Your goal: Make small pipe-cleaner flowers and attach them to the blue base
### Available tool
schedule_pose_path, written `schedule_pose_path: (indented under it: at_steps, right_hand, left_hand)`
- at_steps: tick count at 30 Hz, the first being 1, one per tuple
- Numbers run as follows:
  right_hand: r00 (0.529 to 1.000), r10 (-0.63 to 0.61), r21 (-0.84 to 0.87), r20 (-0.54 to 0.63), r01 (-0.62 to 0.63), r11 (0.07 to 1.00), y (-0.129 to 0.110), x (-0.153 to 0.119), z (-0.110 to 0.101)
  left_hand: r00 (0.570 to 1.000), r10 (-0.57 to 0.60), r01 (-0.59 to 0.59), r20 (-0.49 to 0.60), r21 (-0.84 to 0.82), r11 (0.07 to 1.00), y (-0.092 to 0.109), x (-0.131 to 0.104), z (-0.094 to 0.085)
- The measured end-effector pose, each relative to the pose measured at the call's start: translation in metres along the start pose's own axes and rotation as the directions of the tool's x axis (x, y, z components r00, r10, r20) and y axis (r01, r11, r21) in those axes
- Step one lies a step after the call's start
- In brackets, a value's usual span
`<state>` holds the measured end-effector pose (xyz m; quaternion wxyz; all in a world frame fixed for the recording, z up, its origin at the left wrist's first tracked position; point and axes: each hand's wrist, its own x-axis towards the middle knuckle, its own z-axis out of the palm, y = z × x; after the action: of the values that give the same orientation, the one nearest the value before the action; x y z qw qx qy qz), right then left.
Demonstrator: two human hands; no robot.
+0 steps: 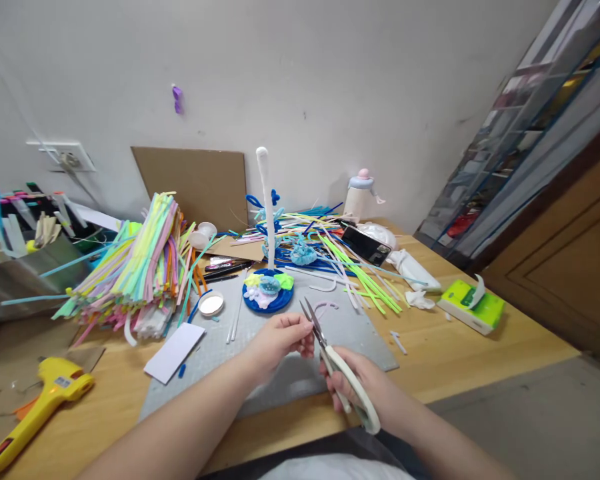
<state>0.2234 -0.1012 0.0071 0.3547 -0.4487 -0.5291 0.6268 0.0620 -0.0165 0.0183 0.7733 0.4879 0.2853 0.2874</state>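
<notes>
My right hand (355,383) grips white-handled scissors (343,373), whose blades point away and up, slightly parted at the tips. Beside the blades, my left hand (285,340) is closed in a pinch; what it holds, if anything, is too small to make out. Just beyond the scissors a curved lilac pipe cleaner (327,305) shows on the grey cutting mat (365,333). Further back stands a craft piece with a round blue base (269,307), yellow, lilac and light-blue fuzzy shapes on it, and a tall white fuzzy post (267,200).
A big bundle of pastel pipe cleaners (140,267) lies left, with a yellow glue gun (45,393) nearer me. A white card (175,352) and small round dish (211,304) rest on the mat. Right are loose green pipe cleaners (370,280), a phone (366,245) and a tissue pack (473,305).
</notes>
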Motion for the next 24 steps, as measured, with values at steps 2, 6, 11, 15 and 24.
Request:
schedule_pose_path:
  at_steps: [2, 6, 11, 15, 24]
  right_hand:
    - [1.0, 0.002, -0.016, -0.015, -0.002, 1.0, 0.0, -0.001, -0.008]
    - [0.986, 0.099, 0.044, -0.132, -0.094, 0.995, -0.005, 0.0, -0.023]
    - [0.956, 0.138, 0.092, -0.259, -0.117, 0.989, -0.009, 0.008, -0.045]
    - [0.948, 0.1, 0.075, -0.303, -0.081, 0.994, -0.003, 0.018, -0.064]
    - [0.857, -0.035, -0.636, -0.514, -0.354, 0.686, -0.02, 0.039, -0.12]
  left_hand:
    - [0.999, -0.028, 0.028, 0.019, 0.003, 1.0, 0.003, 0.01, 0.005]
    - [0.995, -0.06, 0.058, 0.076, 0.032, 0.998, 0.011, 0.034, 0.016]
    - [0.988, -0.115, 0.11, 0.103, 0.051, 0.993, 0.019, 0.073, 0.029]
    - [0.983, -0.168, 0.162, 0.076, 0.078, 0.984, 0.016, 0.105, 0.033]
    - [0.985, -0.069, 0.115, -0.159, 0.299, 0.947, 0.022, 0.098, 0.009]
